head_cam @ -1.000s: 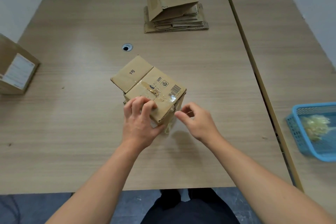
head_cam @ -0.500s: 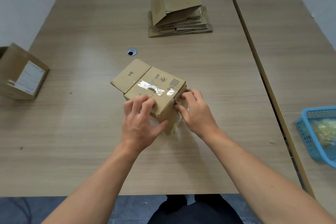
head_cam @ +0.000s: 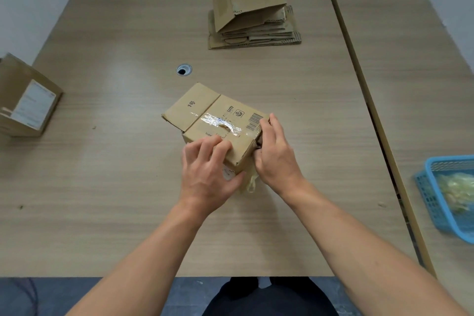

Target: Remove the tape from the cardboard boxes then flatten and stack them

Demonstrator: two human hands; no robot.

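Office rm, desk (head_cam: pixel 107 187) w/ cable hole (head_cam: pixel 184 69)

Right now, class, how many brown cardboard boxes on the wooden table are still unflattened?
2. One taped brown cardboard box sits mid-table, held by the left hand and right hand. One labelled brown cardboard box stands at the far left. Others may be hidden.

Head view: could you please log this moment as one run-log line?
left hand grips cardboard box | right hand holds box's right end | tape on top | flattened stack behind
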